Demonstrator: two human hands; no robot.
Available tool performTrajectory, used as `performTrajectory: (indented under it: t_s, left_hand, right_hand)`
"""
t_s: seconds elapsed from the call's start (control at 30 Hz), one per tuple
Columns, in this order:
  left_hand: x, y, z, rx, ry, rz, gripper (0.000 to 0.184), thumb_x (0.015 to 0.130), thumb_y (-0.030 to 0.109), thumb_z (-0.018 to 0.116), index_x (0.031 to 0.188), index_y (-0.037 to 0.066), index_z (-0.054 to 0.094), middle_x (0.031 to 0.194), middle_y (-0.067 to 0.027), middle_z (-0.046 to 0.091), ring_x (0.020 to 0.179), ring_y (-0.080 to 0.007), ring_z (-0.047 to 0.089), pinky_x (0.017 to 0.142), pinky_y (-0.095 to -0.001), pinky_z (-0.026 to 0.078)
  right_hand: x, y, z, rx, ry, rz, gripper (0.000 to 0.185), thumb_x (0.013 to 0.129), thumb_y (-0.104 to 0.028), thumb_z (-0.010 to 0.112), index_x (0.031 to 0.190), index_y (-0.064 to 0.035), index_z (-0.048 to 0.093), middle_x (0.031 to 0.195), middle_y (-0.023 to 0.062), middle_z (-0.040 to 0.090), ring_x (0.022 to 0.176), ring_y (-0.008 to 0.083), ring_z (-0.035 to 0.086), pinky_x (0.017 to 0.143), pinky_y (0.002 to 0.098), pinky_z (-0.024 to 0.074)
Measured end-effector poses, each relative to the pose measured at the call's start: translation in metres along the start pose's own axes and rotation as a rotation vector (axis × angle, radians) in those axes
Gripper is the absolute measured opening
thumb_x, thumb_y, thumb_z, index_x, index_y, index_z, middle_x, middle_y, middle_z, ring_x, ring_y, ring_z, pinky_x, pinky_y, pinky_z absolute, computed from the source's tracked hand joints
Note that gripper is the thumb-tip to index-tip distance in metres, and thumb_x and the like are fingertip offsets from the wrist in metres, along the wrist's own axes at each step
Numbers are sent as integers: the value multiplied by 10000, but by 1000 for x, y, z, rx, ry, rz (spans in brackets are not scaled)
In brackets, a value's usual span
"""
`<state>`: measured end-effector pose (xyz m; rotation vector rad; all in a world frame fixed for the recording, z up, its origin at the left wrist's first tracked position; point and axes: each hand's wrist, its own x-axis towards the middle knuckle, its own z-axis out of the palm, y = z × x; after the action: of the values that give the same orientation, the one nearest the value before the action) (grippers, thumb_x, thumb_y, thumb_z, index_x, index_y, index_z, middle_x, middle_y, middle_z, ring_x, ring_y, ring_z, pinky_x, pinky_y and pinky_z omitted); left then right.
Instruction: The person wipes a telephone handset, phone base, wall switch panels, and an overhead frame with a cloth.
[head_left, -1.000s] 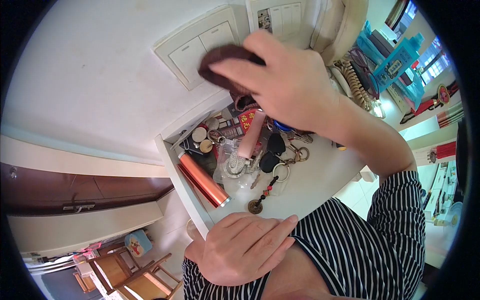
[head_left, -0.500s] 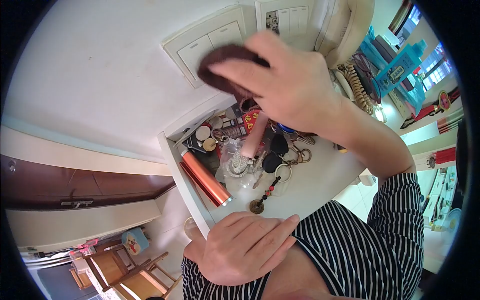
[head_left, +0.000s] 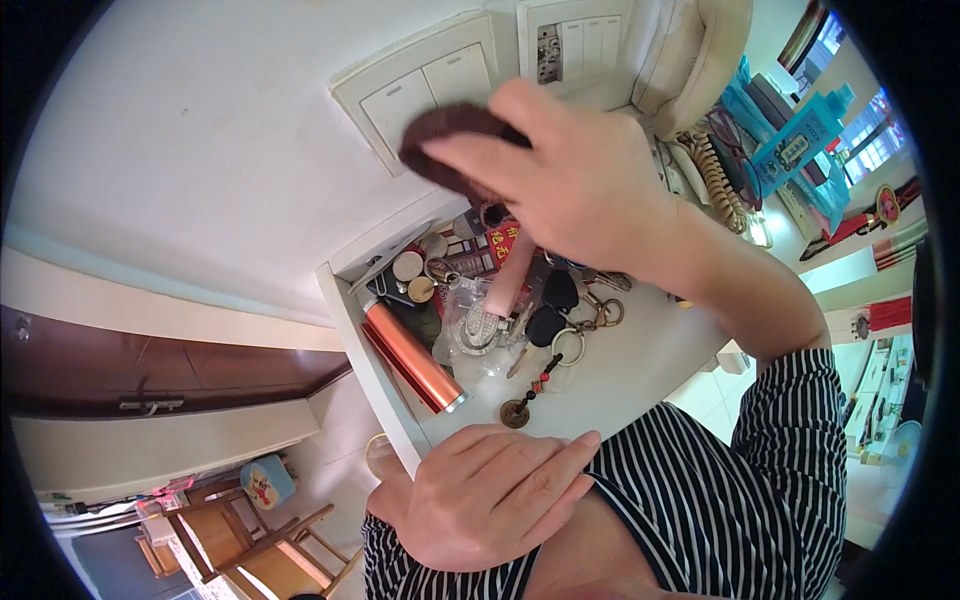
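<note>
Above the back of an open white drawer (head_left: 640,350), my right hand (head_left: 580,185) is closed on a dark brown, soft-looking loop (head_left: 455,140), blurred by motion. Below it, a silver sparkling buckle (head_left: 482,328) lies on clear plastic, with a pinkish strip above it that I cannot make out. My left hand (head_left: 495,497) lies over the drawer's front edge, fingers stretched out together, holding nothing. Between the hands are black key fobs (head_left: 547,326), a metal key ring (head_left: 568,347) and a beaded charm with a coin (head_left: 514,413). An orange cylinder (head_left: 412,355) lies along the drawer's left side.
Wall switches (head_left: 425,90) are behind the drawer. To the right stand a telephone with a coiled cord (head_left: 722,185) and a blue bottle (head_left: 805,140). Wooden chairs (head_left: 240,535) and a blue bin (head_left: 268,480) stand on the floor at lower left.
My right hand and the brown loop have dropped slightly. My left hand stays over the drawer's front edge, and the drawer's contents look the same.
</note>
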<state>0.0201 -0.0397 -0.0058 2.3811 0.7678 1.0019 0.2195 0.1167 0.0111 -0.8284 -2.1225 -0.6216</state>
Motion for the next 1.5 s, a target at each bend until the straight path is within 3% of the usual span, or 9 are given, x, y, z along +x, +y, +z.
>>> performTrajectory:
  t_s: [0.07,0.23,0.37,0.6,0.73,0.9,1.13,1.23,1.5]
  left_hand:
    - [-1,1,0,4,2,-6,352,751,109,783,1092,23,771,867,-66,735,722,-214,709,644,-333,562]
    - [0,1,0,6,-6,-5,345,754,112,782,1087,23,772,868,-64,735,724,-211,708,652,-331,562]
    - [0,1,0,9,-15,-5,347,754,114,783,1088,24,772,870,-64,735,721,-210,707,652,-332,562]
    - [1,1,0,4,-1,8,346,753,112,783,1087,22,771,868,-64,738,719,-208,709,651,-328,563]
    - [1,0,2,-1,9,12,334,763,114,781,1084,25,773,870,-63,741,722,-206,711,655,-324,564]
    - [1,1,0,14,4,22,324,773,115,776,1085,26,774,864,-63,737,718,-206,708,653,-323,564]
    - [0,1,1,20,6,28,320,777,119,774,1087,36,775,857,-60,730,726,-210,704,674,-329,567]
    - [1,3,-2,23,-6,21,323,778,121,774,1088,31,772,863,-64,731,730,-214,702,681,-333,567]
    - [0,1,0,9,1,35,337,778,114,775,1103,26,766,872,-67,733,726,-218,699,676,-333,564]
  right_hand:
    - [-3,-1,-6,92,-258,-41,446,811,-223,709,1250,-159,660,984,72,543,791,259,699,578,377,563]
    - [11,2,5,5,131,-3,468,725,-149,743,1190,-185,717,953,34,574,655,208,648,482,310,532]
    - [0,-2,-3,37,-176,-29,349,841,-214,655,1189,-191,666,977,73,542,756,235,689,549,361,558]
    - [9,1,6,22,54,37,447,746,-98,750,1179,-208,723,963,31,583,674,215,654,516,338,554]
    - [2,-4,-7,115,-285,-13,425,833,-212,675,1257,-194,659,1010,76,566,829,263,695,613,402,576]
    - [13,-5,4,50,68,55,400,835,-182,666,1235,-195,671,956,60,546,754,229,686,596,358,573]
    - [6,-9,-3,124,-202,-45,362,861,-186,629,1220,-190,676,925,60,565,696,247,686,550,368,563]
    - [14,-10,-1,121,5,44,346,862,-177,621,1203,-183,677,920,67,570,689,259,686,551,378,564]
    - [9,-18,-4,169,-182,1,372,816,-167,679,1187,-155,681,927,74,572,711,261,686,564,391,565]
